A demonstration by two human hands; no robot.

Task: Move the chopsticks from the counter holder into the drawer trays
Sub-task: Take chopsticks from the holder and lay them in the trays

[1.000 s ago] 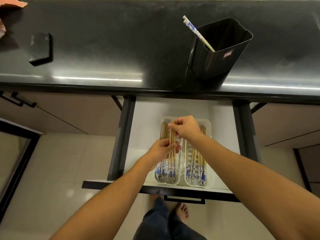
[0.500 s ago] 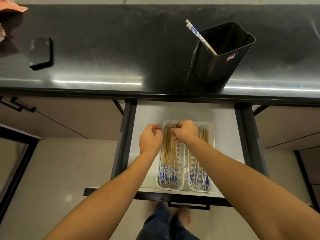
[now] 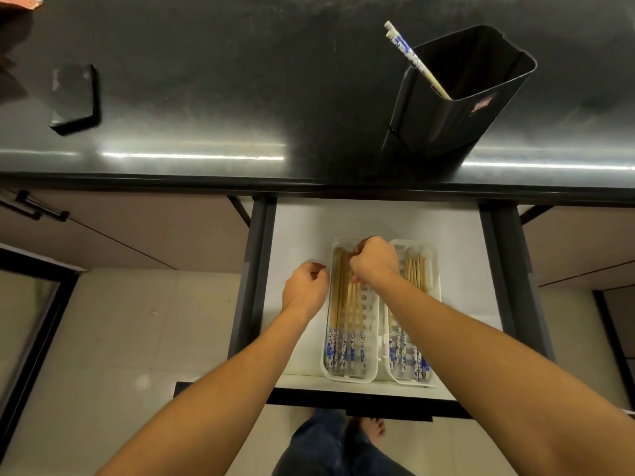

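A black holder [image 3: 457, 128] stands on the dark counter [image 3: 240, 80] with a pair of blue-and-white-topped chopsticks [image 3: 410, 55] leaning out of it. Below, the open drawer [image 3: 460, 255] holds two white slotted trays side by side. The left tray [image 3: 325, 359] has several chopsticks [image 3: 342, 314] lying lengthwise. The right tray [image 3: 437, 269] holds several more chopsticks [image 3: 417, 274]. My right hand [image 3: 374, 261] is over the far end of the left tray, fingers closed on the tips of the chopsticks there. My left hand [image 3: 304, 286] is curled just left of that tray, holding nothing.
A black phone [image 3: 74, 94] lies on the counter at the left. Dark drawer rails [image 3: 256, 269] flank the drawer, and its front edge [image 3: 360, 398] is toward me. My legs and bare foot [image 3: 367, 431] stand on the tiled floor below.
The bundle I held above the left tray with both hands has gone down into it. My left hand let go and moved off to the tray's left; my right hand stays at the tips.
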